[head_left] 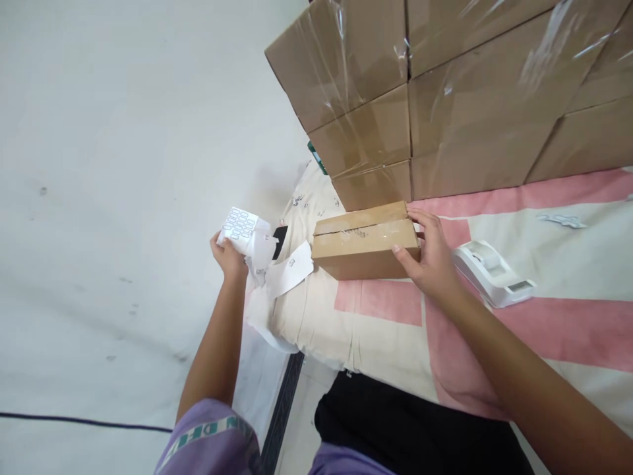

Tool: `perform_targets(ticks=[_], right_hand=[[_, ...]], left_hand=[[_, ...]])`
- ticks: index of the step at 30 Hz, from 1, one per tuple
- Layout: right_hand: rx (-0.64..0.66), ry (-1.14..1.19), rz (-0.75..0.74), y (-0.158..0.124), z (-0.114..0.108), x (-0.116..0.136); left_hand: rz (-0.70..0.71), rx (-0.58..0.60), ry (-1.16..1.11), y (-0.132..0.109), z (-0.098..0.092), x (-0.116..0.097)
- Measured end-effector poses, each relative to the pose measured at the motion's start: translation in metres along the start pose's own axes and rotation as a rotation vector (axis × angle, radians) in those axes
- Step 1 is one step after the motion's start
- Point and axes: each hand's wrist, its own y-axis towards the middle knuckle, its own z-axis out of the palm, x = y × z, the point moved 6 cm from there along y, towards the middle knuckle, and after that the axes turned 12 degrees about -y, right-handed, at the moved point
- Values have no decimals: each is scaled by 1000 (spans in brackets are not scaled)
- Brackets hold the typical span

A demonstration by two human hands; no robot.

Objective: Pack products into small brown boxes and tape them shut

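My left hand [229, 256] is closed round a white stack of label sheets [240, 227] printed with small outlined rectangles, held up at the left by the wall. Loose white paper [291, 269] hangs and lies just to the right of it. My right hand [429, 254] grips the right end of a closed brown cardboard box [366, 244], thumb on the near side and fingers at the far corner. The box lies on the cloth-covered surface [380, 302], with a seam along its top. Part of the right fingers is hidden behind the box.
Large taped cardboard boxes [459, 125] are stacked at the back right. A white tape dispenser [494, 274] sits right of my right hand. A dark object [279, 242] lies near the paper. The wall [123, 198] fills the left side, with a black cable [89, 421] low down.
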Motion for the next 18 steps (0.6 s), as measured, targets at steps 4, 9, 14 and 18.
perform_targets(ticks=[4,9,14,18], right_hand=[[4,-16,2,0,0,-2],[-1,-20,-15,0,0,-1],[-9,-55,-28,1,0,0],[-177,-254,-304,-9,-15,22]], left_hand=[[-198,-49,-52,3,-9,14],[-332,-60,-93,-1,-21,26],[-286,-44,-167,-4,-21,23],[-205,-35,-242,-5,-17,9]])
